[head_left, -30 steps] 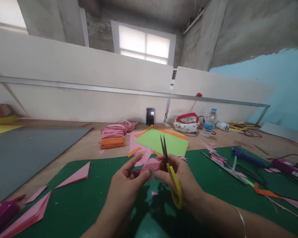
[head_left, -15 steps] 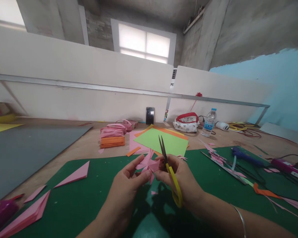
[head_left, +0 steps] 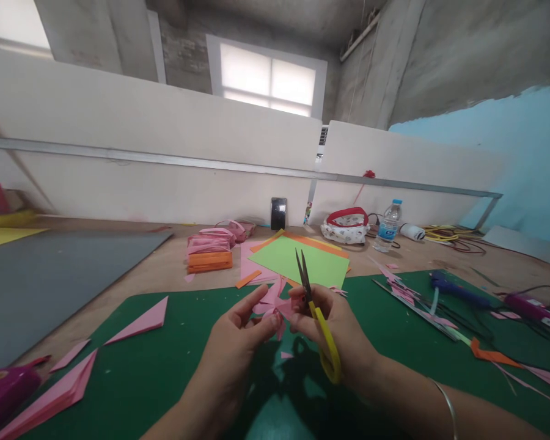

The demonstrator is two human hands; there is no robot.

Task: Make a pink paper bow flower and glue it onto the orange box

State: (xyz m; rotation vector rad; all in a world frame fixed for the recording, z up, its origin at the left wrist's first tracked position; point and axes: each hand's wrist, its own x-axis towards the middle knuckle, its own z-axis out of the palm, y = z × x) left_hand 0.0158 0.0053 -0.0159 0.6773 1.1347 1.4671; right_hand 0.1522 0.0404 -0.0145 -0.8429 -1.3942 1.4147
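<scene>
A pink paper flower (head_left: 275,302) with pointed petals is held up between both hands over the green cutting mat (head_left: 165,354). My left hand (head_left: 241,333) pinches its left petals between thumb and fingers. On the other side, my right hand (head_left: 332,327) grips a right petal with thumb and forefinger. Yellow-handled scissors (head_left: 321,327) also hang in that right hand, blades pointing up and slightly parted, not touching the flower. A small pink scrap (head_left: 286,355) lies on the mat below.
Folded pink paper pieces (head_left: 142,321) and a purple tool (head_left: 9,388) lie at left. Green paper sheets (head_left: 297,260) and orange bundles (head_left: 209,261) sit ahead. To the right are a blue glue gun (head_left: 458,290), paper strips, a water bottle (head_left: 388,227) and a pouch (head_left: 346,227).
Both hands keep their hold on the flower, which has barely turned. The whole scene sits slightly further right in the view.
</scene>
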